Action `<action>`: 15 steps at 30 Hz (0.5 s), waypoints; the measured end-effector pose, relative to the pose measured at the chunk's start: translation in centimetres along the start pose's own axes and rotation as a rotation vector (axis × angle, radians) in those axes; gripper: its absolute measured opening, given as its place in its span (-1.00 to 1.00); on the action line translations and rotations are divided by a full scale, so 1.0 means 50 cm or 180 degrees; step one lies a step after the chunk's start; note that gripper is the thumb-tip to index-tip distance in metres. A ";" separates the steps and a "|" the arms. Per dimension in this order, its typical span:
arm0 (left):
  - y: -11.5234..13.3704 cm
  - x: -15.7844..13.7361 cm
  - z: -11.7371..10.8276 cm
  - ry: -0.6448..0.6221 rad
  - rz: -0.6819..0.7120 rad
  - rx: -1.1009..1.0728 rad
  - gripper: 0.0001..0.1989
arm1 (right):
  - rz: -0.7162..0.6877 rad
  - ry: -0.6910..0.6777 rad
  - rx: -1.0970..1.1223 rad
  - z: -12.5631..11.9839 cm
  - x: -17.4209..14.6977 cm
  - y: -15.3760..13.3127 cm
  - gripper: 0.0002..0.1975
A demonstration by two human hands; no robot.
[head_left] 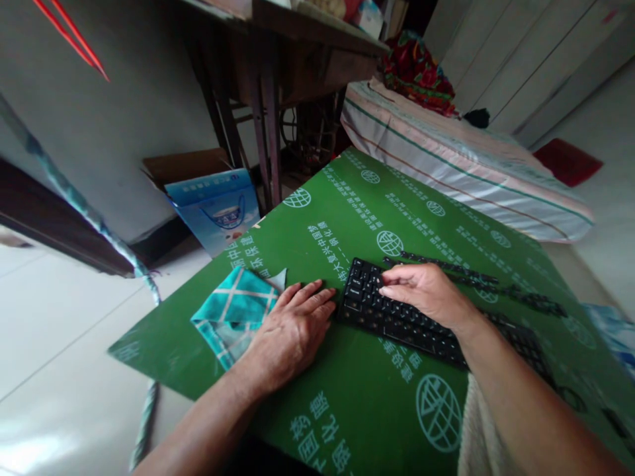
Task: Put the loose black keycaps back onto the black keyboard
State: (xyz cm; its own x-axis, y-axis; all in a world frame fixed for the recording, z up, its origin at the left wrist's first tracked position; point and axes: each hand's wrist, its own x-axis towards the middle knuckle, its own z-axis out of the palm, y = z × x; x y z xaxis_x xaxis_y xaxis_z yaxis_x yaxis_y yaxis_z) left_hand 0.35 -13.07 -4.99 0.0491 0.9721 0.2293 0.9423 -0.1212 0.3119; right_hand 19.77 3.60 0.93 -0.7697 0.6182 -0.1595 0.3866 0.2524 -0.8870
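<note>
A black keyboard lies at a slant on the green board. Its front rows look bare of keycaps, while keys still sit along its far left part. My right hand reaches over it, thumb and fingertips pinched on a dark keycap at the upper rows; the fingers partly hide it. Flat on the board rests my left hand, fingers stretched toward the keyboard's left end. Under and beside its wrist is a folded teal checked cloth. Loose black keycaps lie in rows behind the keyboard.
The printed green board serves as the tabletop. Beyond it stand a bed with a striped sheet and a dark wooden sewing-machine table. A blue carton sits on the floor at left, near a cloth-wrapped pole.
</note>
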 end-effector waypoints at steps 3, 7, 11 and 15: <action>0.001 0.000 0.001 -0.0016 0.0002 -0.0030 -0.66 | -0.0190 -0.0061 -0.0482 0.022 -0.011 -0.008 -0.79; 0.001 -0.005 0.006 0.0100 0.0010 -0.0121 -0.67 | -0.0305 -0.0226 -0.0874 0.045 -0.023 -0.026 -0.83; 0.001 -0.008 0.008 0.0097 -0.0006 -0.0220 -0.67 | -0.0287 -0.0297 -0.1013 0.053 -0.027 -0.037 -0.82; 0.002 -0.008 0.005 -0.0038 -0.0052 -0.0288 -0.67 | -0.0179 -0.0269 -0.1010 0.059 -0.025 -0.036 -0.81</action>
State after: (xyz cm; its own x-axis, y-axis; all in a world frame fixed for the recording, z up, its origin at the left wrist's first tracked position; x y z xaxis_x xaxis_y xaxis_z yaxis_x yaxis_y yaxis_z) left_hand 0.51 -13.43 -5.27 0.0384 0.9764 0.2127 0.9093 -0.1224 0.3977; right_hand 18.53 0.19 1.47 -0.8286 0.5362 -0.1612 0.4710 0.5120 -0.7183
